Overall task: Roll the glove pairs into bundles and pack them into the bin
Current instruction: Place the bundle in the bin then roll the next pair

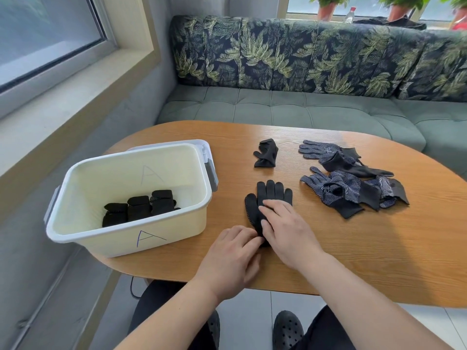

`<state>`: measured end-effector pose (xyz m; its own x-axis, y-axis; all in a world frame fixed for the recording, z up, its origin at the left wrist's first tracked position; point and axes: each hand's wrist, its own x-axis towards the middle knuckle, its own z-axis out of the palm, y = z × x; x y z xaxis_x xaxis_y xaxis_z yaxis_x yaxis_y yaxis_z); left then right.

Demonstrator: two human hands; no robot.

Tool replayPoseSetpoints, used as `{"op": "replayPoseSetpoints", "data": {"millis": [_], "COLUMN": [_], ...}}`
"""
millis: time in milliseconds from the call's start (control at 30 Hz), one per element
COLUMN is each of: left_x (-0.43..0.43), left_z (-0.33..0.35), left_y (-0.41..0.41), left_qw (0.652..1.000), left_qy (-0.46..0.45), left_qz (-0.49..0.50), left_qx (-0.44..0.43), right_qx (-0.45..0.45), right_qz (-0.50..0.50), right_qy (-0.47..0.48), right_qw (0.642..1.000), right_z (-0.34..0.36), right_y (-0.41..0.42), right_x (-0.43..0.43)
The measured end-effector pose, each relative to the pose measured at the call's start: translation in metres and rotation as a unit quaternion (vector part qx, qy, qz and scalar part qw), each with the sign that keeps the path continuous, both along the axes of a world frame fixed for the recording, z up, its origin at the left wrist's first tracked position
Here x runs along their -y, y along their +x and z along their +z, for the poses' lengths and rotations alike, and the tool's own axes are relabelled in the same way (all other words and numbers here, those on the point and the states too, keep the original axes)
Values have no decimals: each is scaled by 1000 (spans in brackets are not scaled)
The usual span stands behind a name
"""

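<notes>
One desk (328, 248) carries one bin (101, 238), and the bin contains three bundles (138, 208). Loose items on the desk: one flat glove (274, 192), one crumpled glove (266, 152) and one heap (348, 178) of overlapped gloves. At least three in the heap are dotted; the exact total cannot be determined.

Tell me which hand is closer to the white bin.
Left. The left hand pinches the cuff of the flat black glove, just beside the bin, off its near right corner; the right hand presses on that glove, farther out.
</notes>
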<state>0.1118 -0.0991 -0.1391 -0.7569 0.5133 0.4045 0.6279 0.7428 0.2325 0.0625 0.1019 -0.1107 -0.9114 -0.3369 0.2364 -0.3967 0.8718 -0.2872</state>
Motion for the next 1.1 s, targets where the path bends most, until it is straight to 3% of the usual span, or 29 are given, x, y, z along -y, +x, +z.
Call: {"op": "replayPoseSetpoints", "data": {"millis": [133,400,633,733,967,1100], "left_x": [0,0,-1,-1,-3,-4], "left_z": [0,3,2,3,9,14], "left_y": [-2,-3,-2,-2,-6,-9], "left_qw": [1000,1000,1000,999,989,979], "left_qy": [0,-9,-4,-8,-46,-76], "left_qz": [-2,-5,7,17,74,83], "left_qx": [10,13,26,44,120,170], "right_qx": [118,172,106,126,78,78], "right_qz": [-44,-80,-101,-118,-74,-68], "right_qy": [60,117,87,81,17,41], "right_qw": [990,975,985,982,994,994], "right_z": [2,5,-12,-14,-18,-22], "right_y": [-33,-59,-50,-51,-36,-9], "right_x": [8,27,21,19,-7,-27]}}
